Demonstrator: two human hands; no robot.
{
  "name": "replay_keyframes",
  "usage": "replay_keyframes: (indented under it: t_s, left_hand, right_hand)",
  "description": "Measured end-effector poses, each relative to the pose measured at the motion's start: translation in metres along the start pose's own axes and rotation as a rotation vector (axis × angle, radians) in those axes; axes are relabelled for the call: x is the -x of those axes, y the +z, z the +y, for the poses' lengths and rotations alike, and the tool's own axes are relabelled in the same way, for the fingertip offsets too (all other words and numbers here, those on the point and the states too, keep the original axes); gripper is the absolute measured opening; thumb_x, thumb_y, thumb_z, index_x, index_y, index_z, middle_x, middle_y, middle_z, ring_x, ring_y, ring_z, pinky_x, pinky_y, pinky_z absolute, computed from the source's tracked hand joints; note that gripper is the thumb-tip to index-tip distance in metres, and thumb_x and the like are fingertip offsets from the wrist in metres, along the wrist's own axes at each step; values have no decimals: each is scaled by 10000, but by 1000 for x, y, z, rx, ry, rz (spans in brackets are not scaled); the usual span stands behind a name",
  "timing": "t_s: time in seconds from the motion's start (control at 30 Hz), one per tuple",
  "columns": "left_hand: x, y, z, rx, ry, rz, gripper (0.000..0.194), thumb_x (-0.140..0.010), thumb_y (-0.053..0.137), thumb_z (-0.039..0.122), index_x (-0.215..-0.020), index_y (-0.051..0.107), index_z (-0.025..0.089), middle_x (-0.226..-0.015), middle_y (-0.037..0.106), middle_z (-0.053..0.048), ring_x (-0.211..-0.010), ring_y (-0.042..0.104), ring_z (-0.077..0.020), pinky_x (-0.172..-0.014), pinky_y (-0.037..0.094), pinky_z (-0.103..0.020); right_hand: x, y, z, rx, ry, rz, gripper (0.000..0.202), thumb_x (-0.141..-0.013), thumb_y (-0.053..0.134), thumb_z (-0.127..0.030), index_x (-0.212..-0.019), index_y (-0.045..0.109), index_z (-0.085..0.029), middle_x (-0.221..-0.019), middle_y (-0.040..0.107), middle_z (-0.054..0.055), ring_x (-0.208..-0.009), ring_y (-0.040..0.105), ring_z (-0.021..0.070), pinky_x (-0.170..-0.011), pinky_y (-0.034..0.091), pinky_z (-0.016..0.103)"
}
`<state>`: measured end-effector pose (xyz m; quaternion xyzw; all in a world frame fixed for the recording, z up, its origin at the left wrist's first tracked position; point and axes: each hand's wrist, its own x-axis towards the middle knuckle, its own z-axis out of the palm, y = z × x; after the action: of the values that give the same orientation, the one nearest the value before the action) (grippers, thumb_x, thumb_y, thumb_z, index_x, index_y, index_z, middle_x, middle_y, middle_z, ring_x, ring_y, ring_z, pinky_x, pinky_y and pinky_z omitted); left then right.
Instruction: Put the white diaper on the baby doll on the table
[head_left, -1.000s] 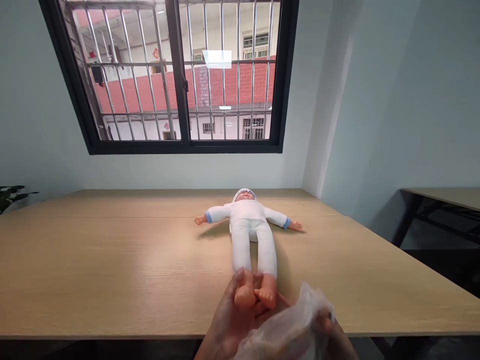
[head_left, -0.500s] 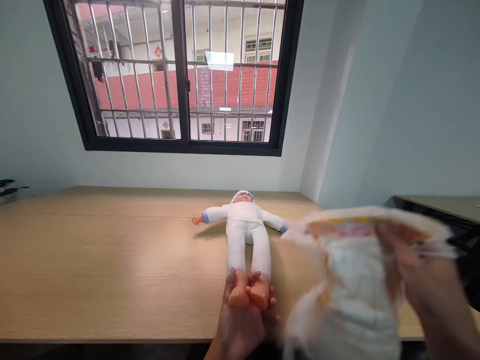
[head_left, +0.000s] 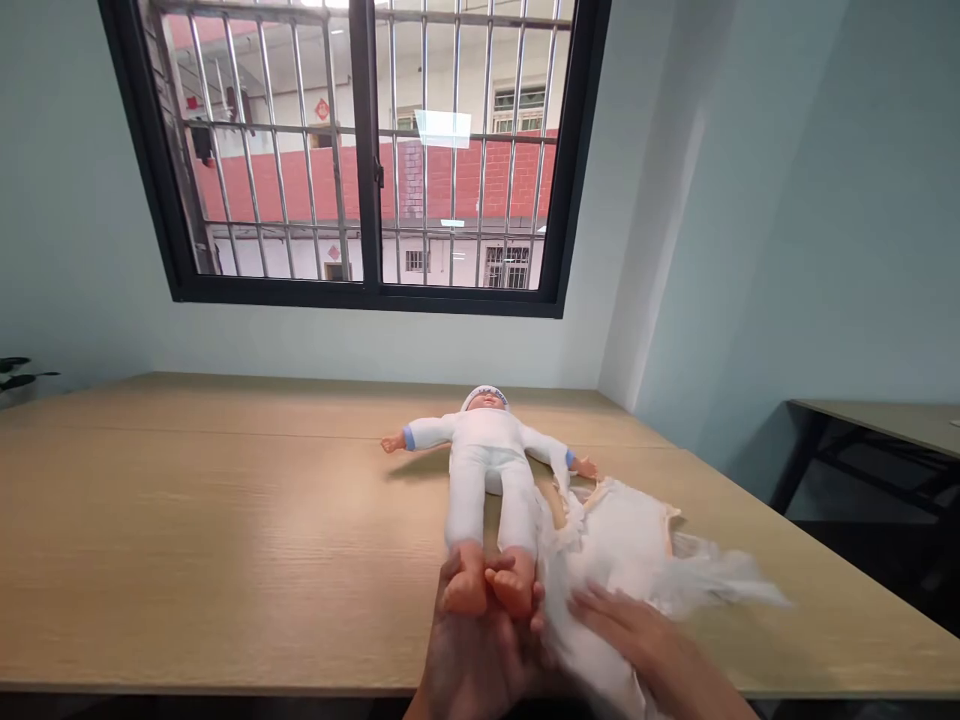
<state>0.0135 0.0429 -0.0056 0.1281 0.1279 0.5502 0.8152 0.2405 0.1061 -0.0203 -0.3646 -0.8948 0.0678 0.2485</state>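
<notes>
A long light-wood desk runs across the room under a black-framed barred window, which looks out on a red brick building. The walls are pale blue-green. At the far left edge of the desk a few dark leaves of a plant show, and a second desk stands well apart at the right wall.

A baby doll in a white suit and cap lies face up on the desk, right of its middle, head toward the far edge, arms spread, feet toward the near edge. The left hand comes up over the near edge and grasps both bare feet of the doll from below, fingers curled around them. Just beside the doll's legs, on their right, an opened white diaper lies spread on the desk, its right side blurred. The right hand rests flat and open on the near part of the diaper, fingers pointing left toward the doll's feet.
</notes>
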Motion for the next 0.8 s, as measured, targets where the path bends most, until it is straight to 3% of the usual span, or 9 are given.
replay_keyframes:
  t_s: [0.07, 0.13, 0.27, 0.4, 0.5, 0.63, 0.73, 0.8]
  left_hand:
    - [1, 5, 4, -7, 2, -41, 472, -741, 634, 637, -947, 590, 214, -883, 595, -37, -690, 528, -142, -657, 406, -297]
    - [0, 15, 11, -6, 3, -93, 454, -740, 630, 640, -913, 591, 222, -873, 582, -27, -686, 501, -132, -671, 408, -297]
    - [-4, 43, 37, -48, -12, -208, 495, -751, 578, 686, -961, 599, 238, -914, 569, -28, -694, 469, -124, -696, 415, -298]
    - [-15, 77, 65, -155, 44, -308, 440, -834, 489, 602, -1090, 568, 254, -878, 534, -29, -675, 455, -126, -700, 416, -308]
    - [-29, 104, 83, -230, 98, -366, 514, -841, 422, 660, -1088, 563, 231, -794, 476, -17, -626, 420, -120, -673, 417, -315]
    - [-47, 135, 99, -268, 156, -397, 513, -868, 374, 666, -960, 578, 205, -770, 455, -22, -625, 418, -122, -659, 430, -312]
    - [-55, 150, 107, -239, 185, -387, 547, -878, 327, 679, -885, 573, 191, -778, 473, -40, -651, 441, -136, -658, 441, -317]
    - [-57, 154, 111, -241, 196, -385, 581, -875, 307, 697, -925, 591, 192, -780, 481, -45, -659, 451, -144, -664, 447, -326]
  right_hand:
    - [17, 12, 4, 188, 6, -72, 692, -726, 451, -27, -1305, 608, -371, -1346, 565, 6, -1202, 591, 278, -1009, 512, 436]
    - [32, 18, 11, 331, 71, -35, 781, -721, 397, 27, -1371, 534, -385, -1420, 491, 8, -1249, 552, 276, -1017, 503, 455]
    - [47, 27, 34, 470, 141, 55, 894, -634, 376, 95, -1365, 541, -393, -1402, 522, 24, -1235, 552, 332, -960, 535, 487]
    - [34, 43, 48, 459, 137, 22, 867, -668, 453, 66, -1398, 504, -400, -1395, 537, 58, -1173, 587, 394, -916, 538, 536]
    - [7, 55, 29, 448, 210, -68, 789, -696, 517, 19, -1399, 525, -338, -1396, 529, 125, -1180, 562, 451, -920, 499, 597]
    - [-42, 58, -22, 431, 256, -210, 783, -745, 540, 1, -1477, 422, -250, -1456, 423, 209, -1276, 462, 471, -1002, 410, 628]
    - [-71, 53, -50, 276, 121, -276, 702, -838, 502, -53, -1491, 386, -283, -1508, 355, 174, -1351, 392, 419, -1081, 334, 605]
    - [-83, 47, -57, 140, -27, -332, 601, -915, 498, -174, -1487, 383, -318, -1538, 322, 125, -1395, 331, 387, -1126, 286, 575]
